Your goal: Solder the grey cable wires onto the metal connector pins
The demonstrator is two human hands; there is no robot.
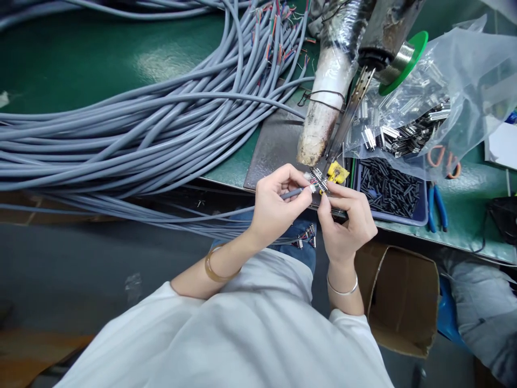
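My left hand (278,199) is closed around the end of a grey cable (291,193), its thumb and fingers pinching close to the stripped wires. Between both hands sits a small metal pin connector (318,178), tilted, at the cable's end. My right hand (346,213) pinches the connector's near right side with thumb and forefinger. Just above it the soldering iron's metal shaft (350,116) points down, its tip close to the connector. A yellow pad (337,172) lies right behind my right fingertips. Whether any wire touches a pin is too small to tell.
A thick bundle of grey cables (161,129) covers the left bench. A wrapped white tube (321,116) hangs beside the iron and a green solder spool (420,48). At right are a bag of connectors (416,129), a bin of black sleeves (390,188), blue pliers (437,207) and a cardboard box (404,302).
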